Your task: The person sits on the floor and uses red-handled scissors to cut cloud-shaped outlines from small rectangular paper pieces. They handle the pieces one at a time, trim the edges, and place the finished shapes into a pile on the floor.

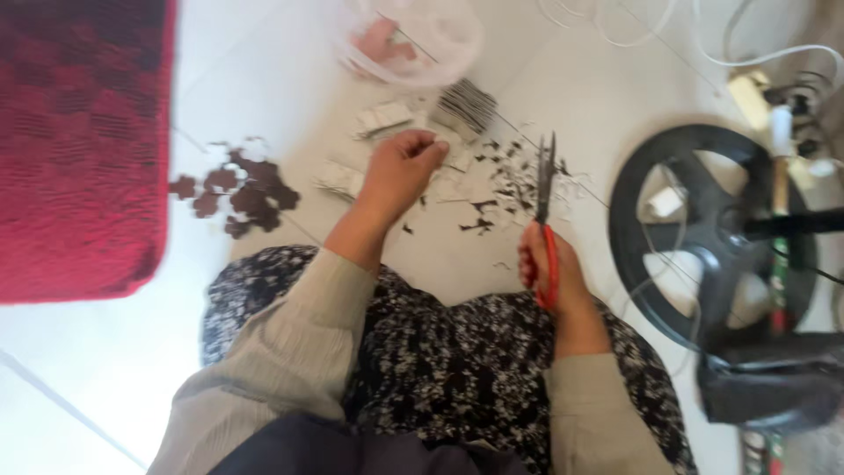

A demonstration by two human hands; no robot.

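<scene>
Scissors with red handles stand upright in the right hand, which is closed around the handles just above the lap; the dark blades point away from the person and look shut, though the picture is blurred. Below both arms lies a black-and-white patterned skirt, and the sleeves are pale beige. The left hand reaches further out over the white floor, its fingers curled down and pinched on small pale pieces there; what exactly it grips cannot be told. Between the two hands dark and pale snippets are scattered on the floor. Left of the left hand sits a cluster of dark brown cut-out shapes, near the edge of a red woven cushion. To the right stands a black wheel-like frame. Farthest away lies a clear plastic bag with pinkish contents.
</scene>
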